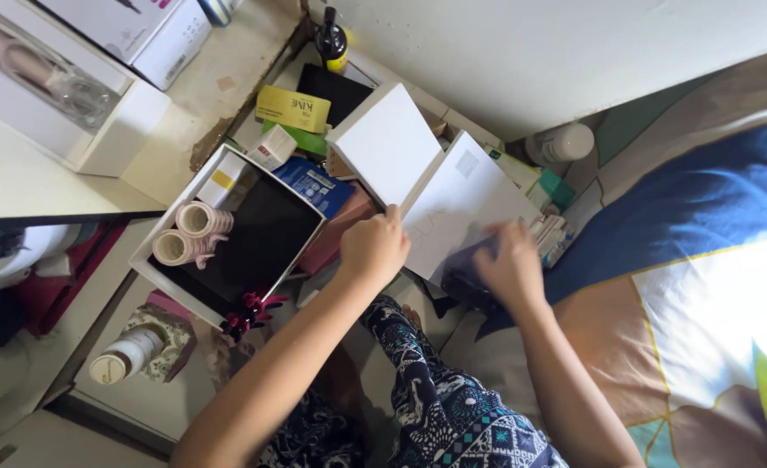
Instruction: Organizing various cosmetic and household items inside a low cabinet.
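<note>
My left hand [373, 248] grips the near corner of a flat white box lid [386, 140] that tilts up over a pile of boxes. My right hand [512, 264], blurred, rests on a dark purple object [457, 276] beside a white box [463, 201] with a grey label. An open white box with a black inside [253, 238] lies left of my left hand, with two pink hair rollers [194, 232] and a small yellow-and-white packet [224, 182] in it.
A yellow box [292, 108], a blue packet [316, 185] and a dark bottle [331, 39] crowd the far side. A white bottle [564, 143] lies at the right, a patterned cylinder [132, 351] stands low left. A blue and cream bedspread [704, 286] fills the right.
</note>
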